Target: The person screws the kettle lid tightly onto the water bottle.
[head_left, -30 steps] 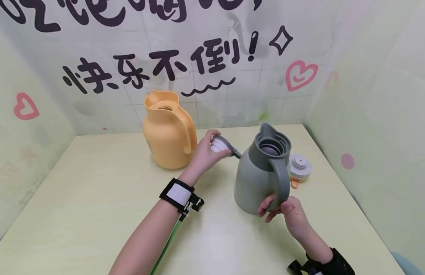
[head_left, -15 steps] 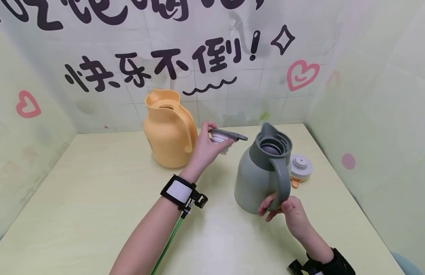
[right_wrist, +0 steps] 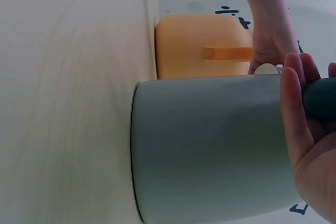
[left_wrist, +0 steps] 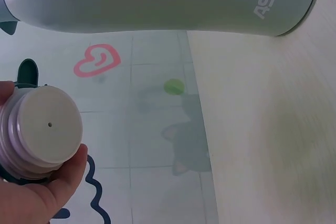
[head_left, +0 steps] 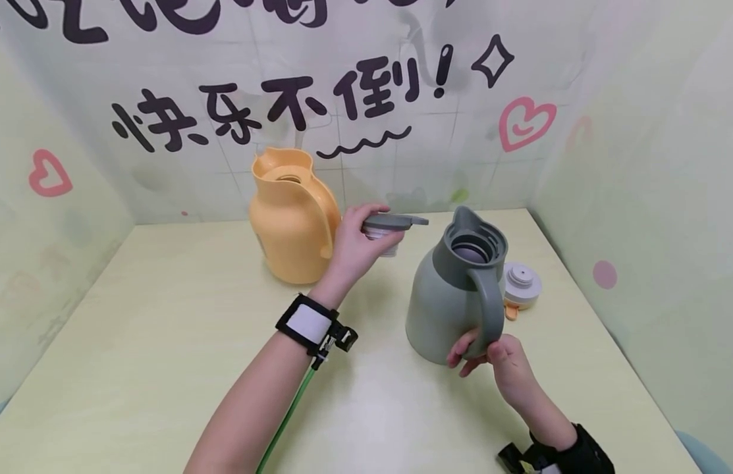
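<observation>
My left hand (head_left: 353, 249) grips a grey jug lid (head_left: 387, 222) by its sides, raised above the table between two jugs. The lid is about level, its white stopper (left_wrist: 51, 124) pointing down; the left wrist view shows the stopper's round end with a small hole. To the right stands a grey thermos jug (head_left: 440, 313), upright and uncovered, its mouth (head_left: 469, 250) showing a dark ringed opening. My right hand (head_left: 511, 372) holds the lower end of the jug's handle (head_left: 488, 303), thumb on the near side and fingers reaching behind it.
An orange thermos jug (head_left: 292, 234), also without its lid, stands at the back, close to my left hand. Behind the grey jug, an orange lid (head_left: 511, 311) lies upside down with its white stopper (head_left: 522, 280) up. A printed backdrop (head_left: 236, 184) rises along the table's far edge.
My left hand has turned the grey lid from steeply tilted to about level and raised it slightly. The right hand and grey jug have stayed in place.
</observation>
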`<state>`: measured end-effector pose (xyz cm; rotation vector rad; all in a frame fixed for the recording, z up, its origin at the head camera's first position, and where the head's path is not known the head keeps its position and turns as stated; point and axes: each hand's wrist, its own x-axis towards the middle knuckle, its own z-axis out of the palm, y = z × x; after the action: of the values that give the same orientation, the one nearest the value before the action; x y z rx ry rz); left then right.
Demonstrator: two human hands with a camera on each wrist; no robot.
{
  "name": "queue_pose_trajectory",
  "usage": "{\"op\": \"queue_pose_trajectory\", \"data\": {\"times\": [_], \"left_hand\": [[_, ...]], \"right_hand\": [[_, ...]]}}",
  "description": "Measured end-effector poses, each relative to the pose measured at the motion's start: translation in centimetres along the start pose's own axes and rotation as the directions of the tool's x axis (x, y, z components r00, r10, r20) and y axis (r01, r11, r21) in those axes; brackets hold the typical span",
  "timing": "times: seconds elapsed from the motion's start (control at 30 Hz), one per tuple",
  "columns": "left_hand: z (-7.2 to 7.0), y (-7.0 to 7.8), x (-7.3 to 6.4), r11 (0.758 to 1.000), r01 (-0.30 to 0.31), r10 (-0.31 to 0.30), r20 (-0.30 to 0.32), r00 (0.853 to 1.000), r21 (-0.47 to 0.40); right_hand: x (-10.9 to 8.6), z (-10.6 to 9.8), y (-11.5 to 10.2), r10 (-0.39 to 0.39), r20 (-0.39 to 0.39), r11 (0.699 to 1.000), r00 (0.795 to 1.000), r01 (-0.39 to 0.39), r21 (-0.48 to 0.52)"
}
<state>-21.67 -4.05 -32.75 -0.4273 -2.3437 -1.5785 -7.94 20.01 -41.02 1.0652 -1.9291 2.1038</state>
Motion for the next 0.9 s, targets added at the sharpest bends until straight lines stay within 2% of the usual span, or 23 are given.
{"op": "queue_pose_trajectory", "data": {"times": [0.33, 0.63, 0.9], "left_hand": [[-0.2, 0.8, 0.1, 1.000, -0.028, 0.028, 0.004, 1.000, -0.011], [-0.3, 1.7, 0.2, 0.994, -0.105, 0.105, -0.023, 0.994, -0.040], [-0.3, 2.8, 0.3, 0.992, -0.122, 0.121, -0.020, 0.992, -0.042]], "right_hand": [[0.0, -0.1, 0.1, 0.009, -0.003, 1.000, 1.000, -0.009, -0.006], [0.0, -0.1, 0.2, -0.003, -0.001, 1.000, 1.000, 0.003, 0.004], [0.0, -0.2, 0.1, -0.012, 0.005, 1.000, 1.000, 0.012, 0.007]]}}
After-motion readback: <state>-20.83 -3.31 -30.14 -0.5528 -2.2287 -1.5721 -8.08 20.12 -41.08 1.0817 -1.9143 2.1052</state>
